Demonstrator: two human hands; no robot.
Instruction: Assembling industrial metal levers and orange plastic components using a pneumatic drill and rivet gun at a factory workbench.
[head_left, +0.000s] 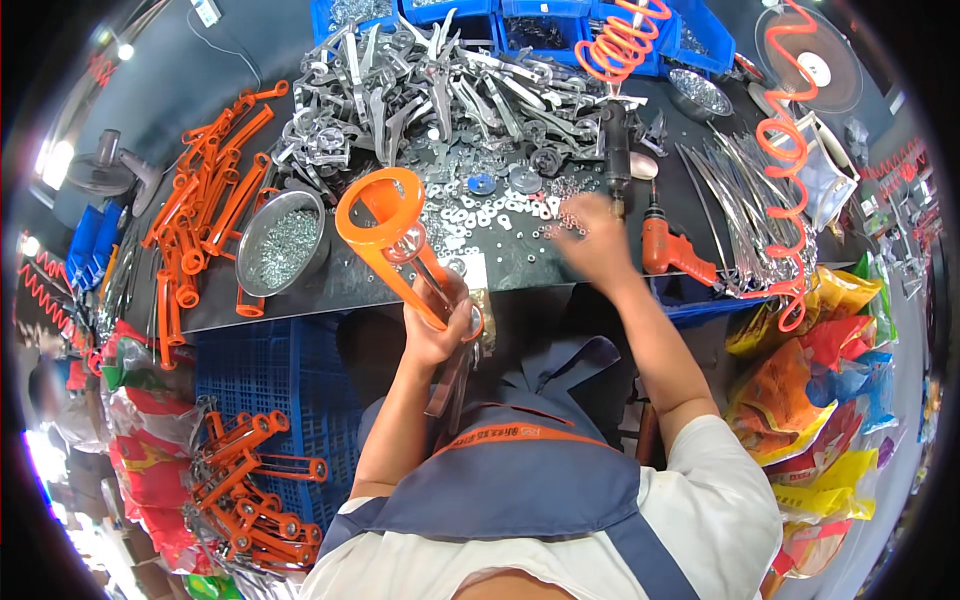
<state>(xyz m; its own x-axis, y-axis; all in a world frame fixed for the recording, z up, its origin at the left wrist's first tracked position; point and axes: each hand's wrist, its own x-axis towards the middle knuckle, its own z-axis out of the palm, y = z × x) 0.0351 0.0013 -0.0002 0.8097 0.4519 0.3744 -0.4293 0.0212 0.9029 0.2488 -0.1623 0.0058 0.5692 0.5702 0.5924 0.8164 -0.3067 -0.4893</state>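
Observation:
My left hand is closed around an orange caulking gun frame, tilted with its open ring up and away from me. Grey metal parts hang below that grip, partly hidden by the hand. Over the table, my right hand is at the small nuts, its fingers blurred and partly hidden, so I cannot tell what they hold. White washers or clips lie scattered between the hands. Just beyond the right hand hangs a dark air screwdriver, and beside it lies an orange-red pistol-grip power driver.
Grey trigger handles are heaped at the back, before blue bins. Orange frames and a metal bowl of small hardware stand left. Steel rods lie right, under a coiled orange air hose. More frames sit below left.

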